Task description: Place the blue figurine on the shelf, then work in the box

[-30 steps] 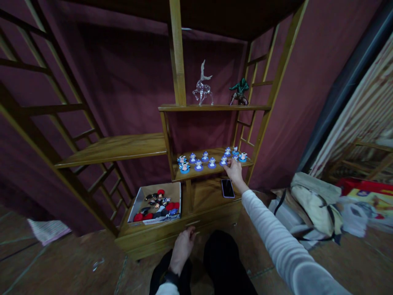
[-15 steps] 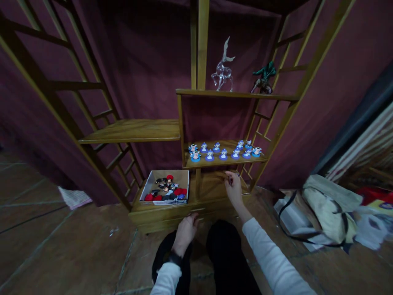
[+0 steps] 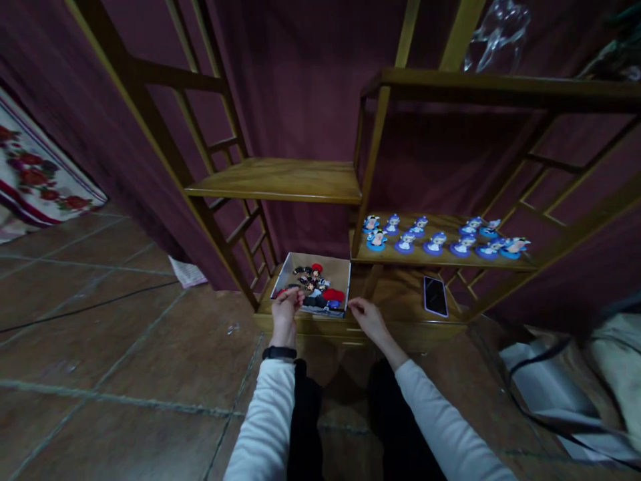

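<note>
Holding left hand [image 3: 286, 307] loosely curled over near-left edge of box [image 3: 338, 270], right hand [image 3: 368, 317] half-closed just beside near-right corner; unable to say whether pinching anything; showing red-and-dark figurines [image 3: 316, 269] inside, purple-based figurines [image 3: 435, 244] on shelf [image 3: 445, 224] farther right.

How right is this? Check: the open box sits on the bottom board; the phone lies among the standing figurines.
Wrong about the phone: the head view shows it on the bottom board, below the shelf with the standing figurines. The open box does sit on that board.
</note>
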The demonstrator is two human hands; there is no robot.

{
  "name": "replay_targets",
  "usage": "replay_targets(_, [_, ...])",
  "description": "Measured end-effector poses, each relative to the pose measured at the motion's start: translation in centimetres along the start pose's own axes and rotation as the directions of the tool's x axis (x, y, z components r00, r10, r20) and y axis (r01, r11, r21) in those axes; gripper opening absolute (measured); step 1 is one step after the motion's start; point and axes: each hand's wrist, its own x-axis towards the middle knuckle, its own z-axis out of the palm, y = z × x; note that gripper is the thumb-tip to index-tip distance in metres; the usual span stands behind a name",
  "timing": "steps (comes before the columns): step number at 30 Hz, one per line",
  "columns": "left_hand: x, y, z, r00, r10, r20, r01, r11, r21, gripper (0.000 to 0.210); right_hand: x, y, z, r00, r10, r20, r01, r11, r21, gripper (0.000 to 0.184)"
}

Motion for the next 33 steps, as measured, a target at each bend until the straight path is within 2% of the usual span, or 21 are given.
replay_targets(6, [5.4, 0.7, 0.9, 0.992, -0.052, -0.114, 0.038, 0.991, -0.126, 0.015, 5.4, 2.2, 4.4, 0.998, 0.057, 0.038, -0.056, 0.998, -0.042, 0.019])
replay_targets(10, [7.9, 1.1, 0.1, 0.949, -0.248, -0.196, 0.194, 0.946, -0.259, 0.015, 8.5, 3.5, 6.6, 0.995, 0.094, 0.014, -0.092, 0.992, -0.080, 0.020])
replay_targets(13, [9.2, 1.9, -0.4, 0.930, -0.328, -0.166, 0.252, 0.897, -0.362, 0.014, 10.1, 3.8, 7.5, 0.994, 0.110, -0.024, -0.112, 0.975, -0.191, 0.019])
replay_targets(16, [9.9, 2.9, -0.4, 0.937, -0.334, -0.101, 0.263, 0.867, -0.424, 0.014, 11.1, 3.8, 8.0, 0.989, 0.143, -0.048, -0.151, 0.929, -0.338, 0.018])
replay_targets(20, [10.0, 3.9, -0.1, 0.933, -0.355, -0.061, 0.281, 0.823, -0.494, 0.016, 11.9, 3.5, 8.8, 0.985, 0.170, 0.005, -0.153, 0.896, -0.417, 0.020])
replay_targets(24, [10.0, 4.3, -0.1, 0.932, -0.362, -0.038, 0.291, 0.803, -0.520, 0.016, 12.0, 3.3, 9.8, 0.980, 0.175, 0.099, -0.119, 0.903, -0.413, 0.019])
replay_targets(27, [10.2, 4.3, -0.2, 0.934, -0.357, -0.027, 0.291, 0.801, -0.523, 0.016, 11.9, 3.3, 10.5, 0.972, 0.163, 0.168, -0.082, 0.910, -0.406, 0.029])
replay_targets(29, [10.3, 4.2, -0.3, 0.937, -0.348, -0.026, 0.283, 0.803, -0.524, 0.016, 11.9, 3.5, 10.7, 0.966, 0.161, 0.203, -0.063, 0.906, -0.417, 0.028])
replay_targets(33, [10.4, 3.9, -0.1, 0.932, -0.361, -0.012, 0.302, 0.799, -0.521, 0.015, 12.1, 4.1, 10.3, 0.973, 0.168, 0.157, -0.093, 0.912, -0.399, 0.018])
